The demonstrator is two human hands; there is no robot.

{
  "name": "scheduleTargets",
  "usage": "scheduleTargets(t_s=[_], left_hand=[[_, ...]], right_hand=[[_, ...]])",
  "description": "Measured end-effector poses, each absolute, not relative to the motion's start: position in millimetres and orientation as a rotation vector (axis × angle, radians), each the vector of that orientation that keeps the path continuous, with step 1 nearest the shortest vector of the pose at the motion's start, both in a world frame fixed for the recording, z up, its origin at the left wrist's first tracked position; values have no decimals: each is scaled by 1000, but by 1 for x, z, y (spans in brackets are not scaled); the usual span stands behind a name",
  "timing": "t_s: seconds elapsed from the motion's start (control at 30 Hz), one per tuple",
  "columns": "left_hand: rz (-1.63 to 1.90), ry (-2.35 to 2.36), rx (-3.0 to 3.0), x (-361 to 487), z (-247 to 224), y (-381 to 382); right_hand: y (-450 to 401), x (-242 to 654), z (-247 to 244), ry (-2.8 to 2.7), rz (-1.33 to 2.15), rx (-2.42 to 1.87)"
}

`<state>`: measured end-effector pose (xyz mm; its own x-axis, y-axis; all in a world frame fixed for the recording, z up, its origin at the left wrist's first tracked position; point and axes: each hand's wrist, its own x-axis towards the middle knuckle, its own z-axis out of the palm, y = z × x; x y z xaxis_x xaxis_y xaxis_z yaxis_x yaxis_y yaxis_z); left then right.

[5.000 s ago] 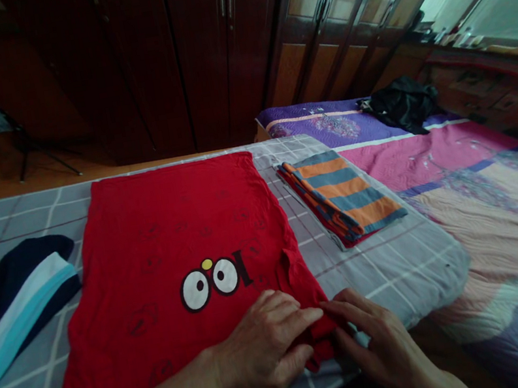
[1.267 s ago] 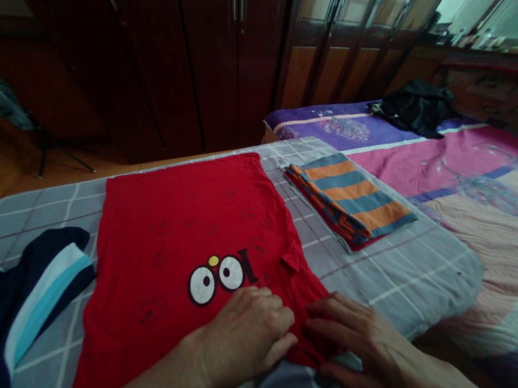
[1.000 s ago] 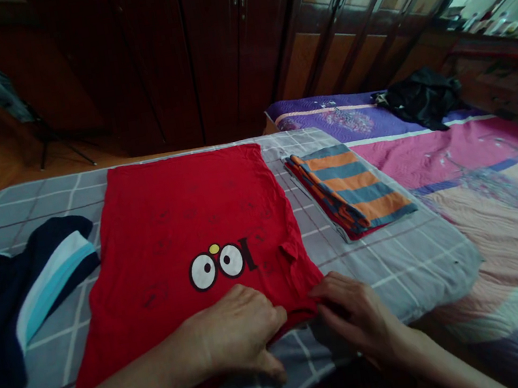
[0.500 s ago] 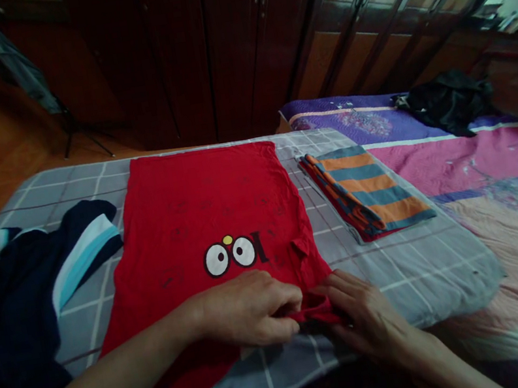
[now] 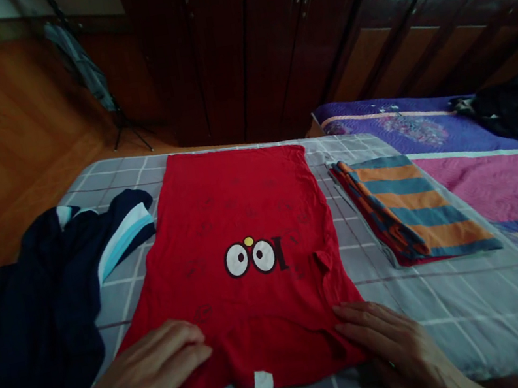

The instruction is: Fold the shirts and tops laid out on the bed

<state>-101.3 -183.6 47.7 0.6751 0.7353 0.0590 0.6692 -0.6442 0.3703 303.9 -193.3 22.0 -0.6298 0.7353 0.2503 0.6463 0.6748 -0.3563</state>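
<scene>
A red T-shirt [image 5: 249, 195] lies spread on a grey checked mattress, its neck end toward me. On it are two big cartoon eyes with a yellow dot between them, and a white label [image 5: 263, 384] shows at the collar. My left hand [image 5: 151, 377] rests over the shirt's near left part, fingers extended and thumb apart. Across from it, my right hand [image 5: 398, 343] touches the near right corner with fingers stretched out on the cloth. A small fold runs along the shirt's right side, just beyond those fingers.
A dark navy garment [image 5: 34, 304] with white and light-blue trim lies at left. Right of the shirt sits a folded orange-and-grey striped cloth [image 5: 409, 202] on the checked mattress [image 5: 438, 316]. Behind are a purple-pink bed [image 5: 465, 179], a black garment [image 5: 517, 107] and a dark wardrobe [image 5: 224, 47].
My hands were together at the shirt's near right edge, gripping the cloth. Now they are apart, left hand farther left, and the neck end lies flatter with its label showing. The view has shifted left.
</scene>
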Motion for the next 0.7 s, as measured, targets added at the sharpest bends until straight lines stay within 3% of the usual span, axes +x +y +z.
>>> scheduleTargets(t_s=[0.2,0.37,0.53,0.7], left_hand=[[280,1462,2715,-149,2,-215],[262,1432,2795,-138,15,-214],[148,1323,2932,-137,27,-210],[260,1305,2984,-141,18,-205]], right_hand=[[-176,303,32,-2164,658,-1359],[-155,294,50,-1945,790,-1616],[-147,290,59,-1992,843,-1526],[-145,296,63,-2137,895,-1470]])
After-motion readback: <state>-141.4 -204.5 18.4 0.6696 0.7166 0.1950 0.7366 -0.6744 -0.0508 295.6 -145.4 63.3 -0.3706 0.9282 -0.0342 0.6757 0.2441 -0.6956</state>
